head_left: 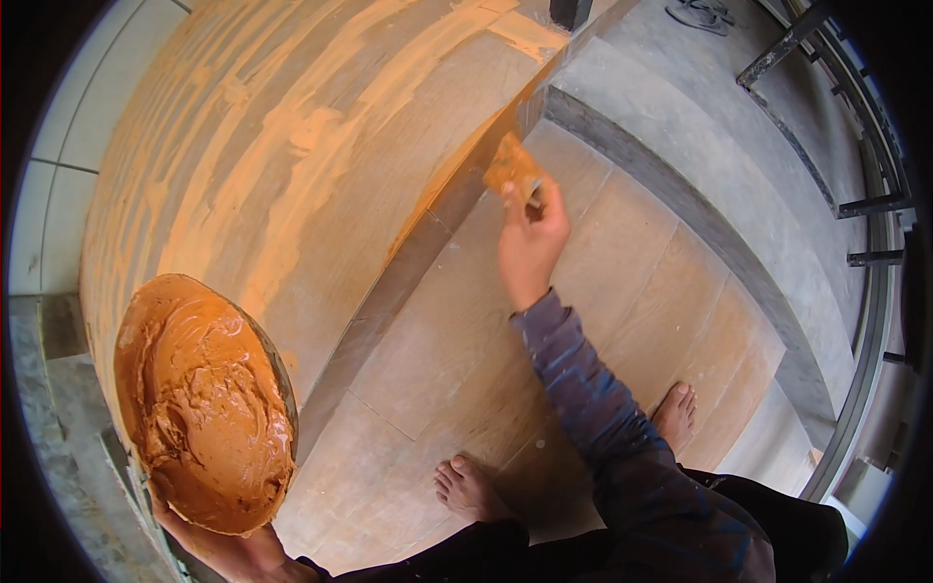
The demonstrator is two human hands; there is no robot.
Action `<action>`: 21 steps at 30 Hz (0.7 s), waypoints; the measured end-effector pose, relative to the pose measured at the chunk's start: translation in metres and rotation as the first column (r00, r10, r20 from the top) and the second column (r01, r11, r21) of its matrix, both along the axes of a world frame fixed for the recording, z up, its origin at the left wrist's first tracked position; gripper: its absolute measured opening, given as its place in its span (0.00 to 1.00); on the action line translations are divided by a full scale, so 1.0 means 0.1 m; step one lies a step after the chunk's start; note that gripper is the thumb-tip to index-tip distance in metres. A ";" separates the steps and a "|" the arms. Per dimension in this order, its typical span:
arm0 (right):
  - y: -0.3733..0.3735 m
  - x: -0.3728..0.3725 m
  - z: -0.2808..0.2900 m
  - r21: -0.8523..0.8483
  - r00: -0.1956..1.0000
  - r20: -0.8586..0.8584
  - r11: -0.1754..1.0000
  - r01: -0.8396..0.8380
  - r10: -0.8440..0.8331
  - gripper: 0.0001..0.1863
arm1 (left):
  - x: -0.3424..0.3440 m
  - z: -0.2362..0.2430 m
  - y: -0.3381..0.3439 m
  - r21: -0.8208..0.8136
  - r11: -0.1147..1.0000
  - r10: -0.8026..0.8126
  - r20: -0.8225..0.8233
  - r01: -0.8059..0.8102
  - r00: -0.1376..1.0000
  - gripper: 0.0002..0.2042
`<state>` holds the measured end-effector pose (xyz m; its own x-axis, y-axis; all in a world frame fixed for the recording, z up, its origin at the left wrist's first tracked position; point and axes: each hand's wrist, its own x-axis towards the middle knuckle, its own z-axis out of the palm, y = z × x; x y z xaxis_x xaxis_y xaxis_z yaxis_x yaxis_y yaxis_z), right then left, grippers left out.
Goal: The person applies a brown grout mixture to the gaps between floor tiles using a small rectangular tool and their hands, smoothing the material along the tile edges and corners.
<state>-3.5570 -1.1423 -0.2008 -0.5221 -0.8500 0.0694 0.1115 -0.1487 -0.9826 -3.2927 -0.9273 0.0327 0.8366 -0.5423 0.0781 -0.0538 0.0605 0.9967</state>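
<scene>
At the lower left, my left hand (238, 554) is closed under the rim of a bowl (282, 379). It is tilted toward me, with thick, wet orange paste (209, 408) inside. My right hand (535, 243) pinches a small flat spreader (511, 167) smeared with orange, thumb and fingers on its near end. The spreader is over the far part of the step's edge; whether it touches the surface I cannot tell. On the left, the raised wood-look tiled surface (335, 253) carries orange streaks, and an orange band (447, 180) runs along its edge.
Below the raised part lies a lower wood-look tiled floor (593, 291), where my bare feet (471, 489) stand. A curved grey concrete step (709, 126) rises on the right, with a dark metal railing (792, 44) beyond. Sandals (702, 16) lie at the far right.
</scene>
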 end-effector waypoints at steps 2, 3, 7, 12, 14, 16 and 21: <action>-0.64 -0.46 -0.12 -0.082 0.991 -0.056 0.990 0.113 -0.118 0.14 | -0.04 -0.13 -0.11 -0.065 0.998 -0.012 -0.110 0.004 0.994 0.21; -0.84 -0.43 -0.20 -0.166 0.980 -0.095 0.974 0.156 -0.173 0.13 | -0.06 -0.01 -0.16 -0.104 0.994 0.004 -0.171 -0.022 0.985 0.21; -0.55 0.05 -0.50 -0.086 0.975 -0.187 0.991 0.104 -0.118 0.14 | -0.11 -0.06 -0.24 -0.116 0.989 0.046 -0.315 -0.087 0.948 0.21; 0.32 0.53 -0.31 -0.028 0.938 -0.283 0.976 -0.218 0.202 0.13 | 0.20 -0.33 -0.18 -0.012 0.998 0.065 -0.164 -0.068 0.984 0.21; 0.14 0.35 0.04 -0.036 0.914 -0.376 0.984 -0.176 0.150 0.13 | 0.28 -0.33 -0.19 -0.074 0.996 0.031 -0.319 -0.057 0.947 0.21; -0.46 -0.04 0.26 -0.118 0.751 -0.660 0.990 -0.083 -0.015 0.13 | 0.25 -0.37 -0.27 0.000 0.996 0.090 -0.138 -0.091 0.986 0.21; -0.68 0.28 0.58 -0.047 0.191 -0.982 0.942 -0.332 0.018 0.06 | 0.57 -0.24 -0.14 -0.066 0.982 0.150 -0.310 -0.178 0.939 0.24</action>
